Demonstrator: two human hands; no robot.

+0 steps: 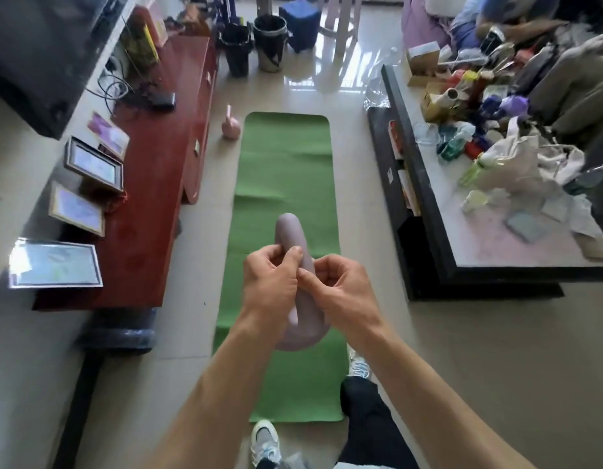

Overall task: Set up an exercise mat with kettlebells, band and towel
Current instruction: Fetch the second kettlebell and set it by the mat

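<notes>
A green exercise mat (283, 164) lies flat on the tiled floor, running away from me. I hold a mauve kettlebell (291, 231) in the air above the mat's near half, handle loop pointing away. My left hand (271, 282) and my right hand (340, 289) both grip its handle, fingers wrapped around it; the round body hangs below between my wrists. A second, pink kettlebell (230, 126) stands upright on the floor just off the mat's far left corner. No band or towel can be picked out.
A red low cabinet (161, 170) with framed pictures runs along the left. A black-edged table (425, 211) piled with clutter stands on the right. Two dark bins (269, 42) and a white stool are beyond the mat. My feet are at the mat's near end.
</notes>
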